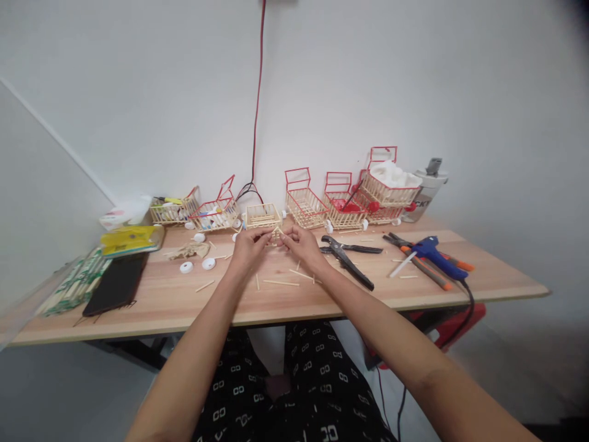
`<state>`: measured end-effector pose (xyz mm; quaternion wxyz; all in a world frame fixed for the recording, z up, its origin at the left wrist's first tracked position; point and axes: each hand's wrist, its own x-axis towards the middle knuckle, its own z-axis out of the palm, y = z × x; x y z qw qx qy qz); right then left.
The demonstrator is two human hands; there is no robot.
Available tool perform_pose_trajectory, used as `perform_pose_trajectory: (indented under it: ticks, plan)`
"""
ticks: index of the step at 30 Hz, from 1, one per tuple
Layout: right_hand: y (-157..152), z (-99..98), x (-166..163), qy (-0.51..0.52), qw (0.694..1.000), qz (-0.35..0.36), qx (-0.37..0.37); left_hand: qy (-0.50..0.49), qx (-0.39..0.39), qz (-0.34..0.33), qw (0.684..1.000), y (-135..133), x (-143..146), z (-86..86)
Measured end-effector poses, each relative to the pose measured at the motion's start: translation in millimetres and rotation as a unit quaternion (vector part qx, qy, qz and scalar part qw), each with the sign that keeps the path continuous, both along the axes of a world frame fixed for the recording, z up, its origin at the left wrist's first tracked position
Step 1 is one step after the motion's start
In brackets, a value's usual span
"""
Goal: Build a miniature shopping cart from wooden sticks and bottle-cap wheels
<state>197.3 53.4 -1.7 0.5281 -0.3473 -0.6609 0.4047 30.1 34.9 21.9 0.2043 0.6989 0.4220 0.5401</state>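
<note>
Over the middle of the table, my left hand [251,245] and my right hand [301,245] come together, thumbs and fingers pinched. Between them is a small frame of pale wooden sticks [277,234], partly hidden by the fingers. Right behind it stands a small wooden-stick basket [263,216] with no red handle. Loose sticks [281,283] lie scattered below my hands. Black cutting pliers [352,264] rest to the right of my right hand. White round discs [208,263] lie to the left of my left hand.
Several miniature stick shopping carts [305,205] with red handles line the wall. A blue glue gun [435,256] and orange-handled pliers [426,270] lie at right, a white tub [430,190] behind. At left are a black phone-like slab [117,283], green-white packets [76,279] and a yellow pack [131,239].
</note>
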Motion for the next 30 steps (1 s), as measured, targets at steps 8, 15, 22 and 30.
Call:
perform_pose_trajectory:
  ticks: [8,15,22,30]
  plan:
    - [-3.3,0.1,0.0,0.001,1.000,0.003,0.008,0.019,0.020,0.000,1.000,1.5,-1.8,-1.1]
    - [-4.4,-2.5,-2.2,0.001,1.000,0.011,0.012,0.053,0.030,0.006,0.998,-1.4,-3.6,0.4]
    - [-6.5,-0.8,-2.1,-0.033,0.999,-0.005,0.034,0.091,0.042,0.026,0.995,-3.3,-3.7,-0.2]
    - [-0.2,-5.1,2.1,-0.077,0.994,-0.063,0.051,0.129,0.058,0.034,0.989,-3.5,-5.5,-0.9]
